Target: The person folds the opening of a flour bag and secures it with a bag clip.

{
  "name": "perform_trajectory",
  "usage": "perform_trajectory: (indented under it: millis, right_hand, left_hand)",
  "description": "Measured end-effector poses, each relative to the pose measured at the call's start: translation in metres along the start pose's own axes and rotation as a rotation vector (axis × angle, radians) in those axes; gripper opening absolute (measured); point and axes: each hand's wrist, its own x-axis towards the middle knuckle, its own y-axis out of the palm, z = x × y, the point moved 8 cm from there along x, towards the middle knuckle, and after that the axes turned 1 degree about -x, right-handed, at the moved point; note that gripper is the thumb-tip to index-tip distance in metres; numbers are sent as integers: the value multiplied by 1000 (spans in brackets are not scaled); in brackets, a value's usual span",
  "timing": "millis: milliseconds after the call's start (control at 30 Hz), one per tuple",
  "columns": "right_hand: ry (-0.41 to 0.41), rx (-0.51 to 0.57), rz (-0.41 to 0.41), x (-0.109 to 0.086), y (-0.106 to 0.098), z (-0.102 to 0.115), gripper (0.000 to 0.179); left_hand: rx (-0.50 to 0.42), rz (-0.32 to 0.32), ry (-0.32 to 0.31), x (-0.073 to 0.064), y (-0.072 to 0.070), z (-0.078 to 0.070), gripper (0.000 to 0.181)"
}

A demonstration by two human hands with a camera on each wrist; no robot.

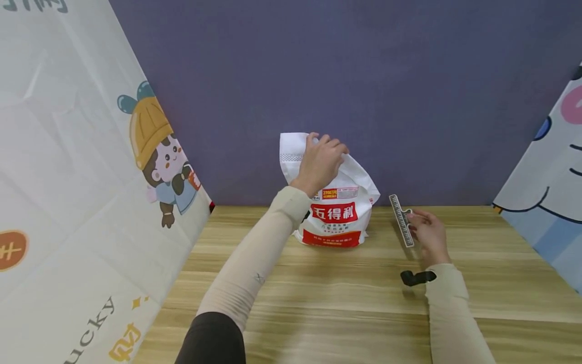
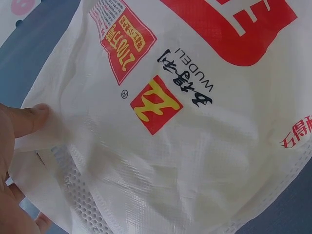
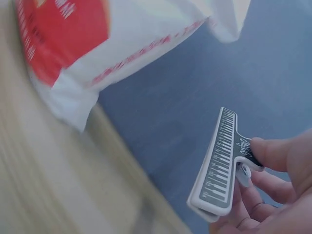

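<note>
A white flour bag (image 1: pixel 336 217) with red printing stands upright on the wooden table near the back wall. My left hand (image 1: pixel 320 164) grips its folded top edge, thumb on the printed side in the left wrist view and fingers behind the bag's plastic (image 2: pixel 161 180). To the right of the bag, my right hand (image 1: pixel 429 235) pinches a long clip (image 1: pixel 402 221) with a piano-keyboard pattern by its handle. In the right wrist view the clip (image 3: pixel 219 165) points its long bar toward the bag, apart from it, and the thumb presses the handle tab.
A dark blue-grey wall (image 1: pixel 364 76) rises right behind the bag. White printed sheets with cartoon figures line the left side (image 1: pixel 68 151) and the right side (image 1: pixel 559 202). Wood-grain tabletop (image 1: pixel 345 313) spreads in front, and a black wrist-camera mount (image 1: pixel 416 278) juts from the right wrist.
</note>
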Motion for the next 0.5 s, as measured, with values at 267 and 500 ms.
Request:
perform_trajectory:
  millis: [267,500]
  right_hand:
    - [-15,58,88,-12,4,26,58]
    - [-58,134,142,-22,7,44,47]
  left_hand:
    - [7,7,0,1,1,0,20]
    - [7,23,-4,3,1,0,20]
